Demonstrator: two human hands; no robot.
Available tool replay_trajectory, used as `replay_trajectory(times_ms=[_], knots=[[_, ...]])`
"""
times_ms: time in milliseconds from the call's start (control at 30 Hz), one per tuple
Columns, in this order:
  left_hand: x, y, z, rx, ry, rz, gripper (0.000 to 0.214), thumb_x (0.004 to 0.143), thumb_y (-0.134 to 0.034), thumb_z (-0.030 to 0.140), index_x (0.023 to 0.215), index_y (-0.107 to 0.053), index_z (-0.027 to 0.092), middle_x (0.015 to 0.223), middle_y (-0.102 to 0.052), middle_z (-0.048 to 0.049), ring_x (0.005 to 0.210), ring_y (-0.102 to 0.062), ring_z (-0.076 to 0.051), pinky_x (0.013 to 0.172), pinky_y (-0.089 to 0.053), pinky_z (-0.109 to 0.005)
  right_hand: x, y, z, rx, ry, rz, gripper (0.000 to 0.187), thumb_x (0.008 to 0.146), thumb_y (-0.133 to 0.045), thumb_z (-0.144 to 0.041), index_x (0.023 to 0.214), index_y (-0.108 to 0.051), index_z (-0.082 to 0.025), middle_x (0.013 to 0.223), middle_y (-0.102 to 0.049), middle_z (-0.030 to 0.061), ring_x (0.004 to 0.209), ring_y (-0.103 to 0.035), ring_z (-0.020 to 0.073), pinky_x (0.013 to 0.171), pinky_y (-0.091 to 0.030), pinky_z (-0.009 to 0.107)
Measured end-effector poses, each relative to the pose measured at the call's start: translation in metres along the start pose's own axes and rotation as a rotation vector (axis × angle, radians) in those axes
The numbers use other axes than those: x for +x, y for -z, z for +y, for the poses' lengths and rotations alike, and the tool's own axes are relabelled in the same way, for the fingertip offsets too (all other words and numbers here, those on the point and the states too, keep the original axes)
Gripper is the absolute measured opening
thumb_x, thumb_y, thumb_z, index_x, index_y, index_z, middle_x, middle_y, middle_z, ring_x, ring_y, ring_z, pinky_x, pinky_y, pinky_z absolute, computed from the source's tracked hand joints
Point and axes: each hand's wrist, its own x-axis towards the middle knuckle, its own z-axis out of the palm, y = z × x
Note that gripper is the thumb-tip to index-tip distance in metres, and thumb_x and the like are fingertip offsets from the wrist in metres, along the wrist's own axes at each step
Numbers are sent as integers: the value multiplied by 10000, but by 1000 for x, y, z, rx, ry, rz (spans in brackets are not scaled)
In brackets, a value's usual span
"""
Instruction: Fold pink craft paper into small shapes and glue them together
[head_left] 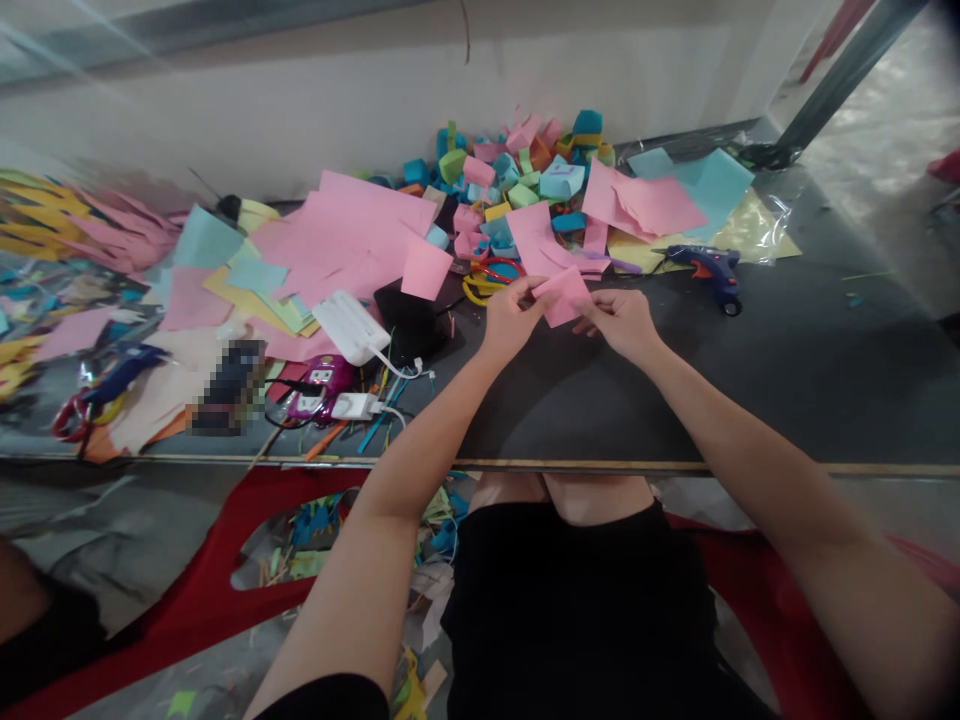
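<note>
One dark table [810, 390] nearest you, its front edge above your lap. Your left hand [514, 312] sits over it, grip pinching the left side of the small pink paper square [564, 297], thumb on the upper face. Your right hand [624, 318] has its grip pinching the right edge; finger placement underneath is hidden. Square is between the two, up in your fingertips.

Handling, my read: near weightless, so no load to carry. Thin, bendy, slight spring. Creases wherever you press hard and will hold the mark. Dry, probably not slippery. Can tear if your hands pull against each other. Best hold: opposite edges or corners, light thumb-and-finger pinch, palms off the middle.

Just past your left fingers: red and yellow scissors handles [486, 281]. Off to the right, apart from the square: blue glue gun [712, 270]; can't tell if it's hot, so assume yes. Farther back left, larger pink sheets [337, 240]. Beyond, by the wall [315, 120], a heap of folded paper pieces [525, 175].
</note>
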Motion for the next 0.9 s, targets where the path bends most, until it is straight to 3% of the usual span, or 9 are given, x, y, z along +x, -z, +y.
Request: replay_trajectory(times_ms=[167,333,600,900], knots=[[0,-2,0,-111,7,9,454,849,-758,641,925,-798,195,763,-701,-5,641,-556,-115,612,-443,-248,-5,4,-5,-268,180,25,558,905,-654,-719,740,-790,-203,667,-756,48,612,-725,187,634,-566,314],[2,-4,-3,-236,-1,46,417,840,-787,622,837,-778,205,721,-655,9,638,-533,-106,595,-434,-235,-10,4,-8,-273,291,86,409,884,-729,-598,845,-819,-201,762,-788,43,685,-720,196,688,-568,330],[3,-6,-1,-320,7,24,494,814,-780,689,860,-770,197,765,-661,0,693,-560,-112,632,-468,-240,-10,0,-8,-110,227,128,350,865,-769,-554,877,-833,-210,792,-809,48,695,-759,197,722,-633,351],[4,-5,-4,-328,-34,6,508,832,-766,709,855,-770,202,754,-658,-2,697,-566,-120,644,-476,-254,-13,0,-13,-113,229,166,366,840,-798,-574,848,-831,-209,792,-822,61,719,-782,220,738,-651,367]])
